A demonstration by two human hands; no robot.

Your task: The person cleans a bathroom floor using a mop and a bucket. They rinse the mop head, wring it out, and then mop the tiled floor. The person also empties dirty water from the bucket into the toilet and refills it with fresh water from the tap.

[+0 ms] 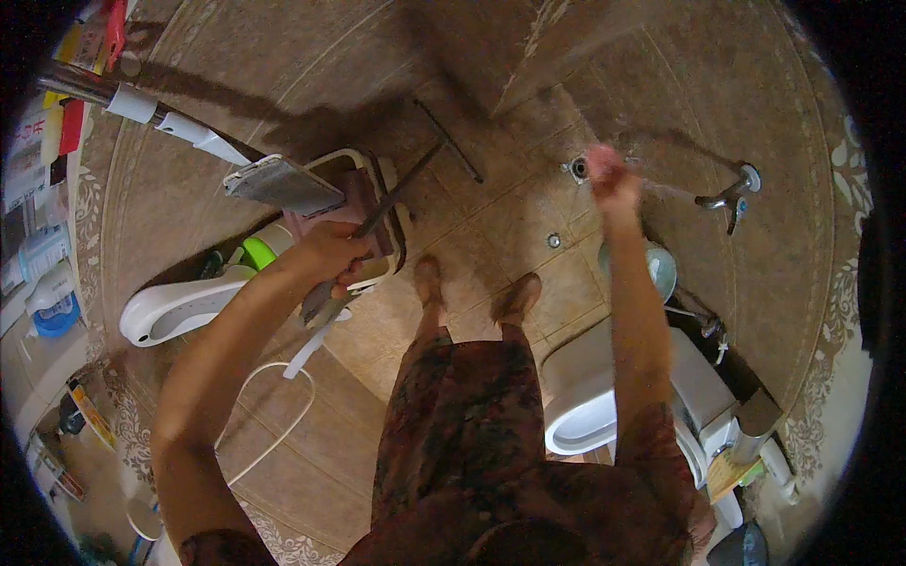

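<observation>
My left hand (333, 253) is closed around the dark pole (400, 194) of a T-shaped floor squeegee, whose narrow head (449, 141) reaches over the tiled floor. Below that hand stands a rectangular mop bucket (400, 244) with a pale rim. A flat mop (283, 185) leans with its grey pad over the bucket. My right hand (612, 177) is stretched forward, blurred, beside a floor drain fitting (580, 168). A thin stream of water seems to run between this hand and a chrome wall tap (729, 200). Its fingers are too blurred to make out.
A toilet (580, 424) stands at my right, with a pale green round container (660, 272) ahead of it. A white plastic basin (184, 311) leans at the left wall. Bottles (53, 304) line a ledge. A round metal drain cover (553, 240) is ahead of my feet.
</observation>
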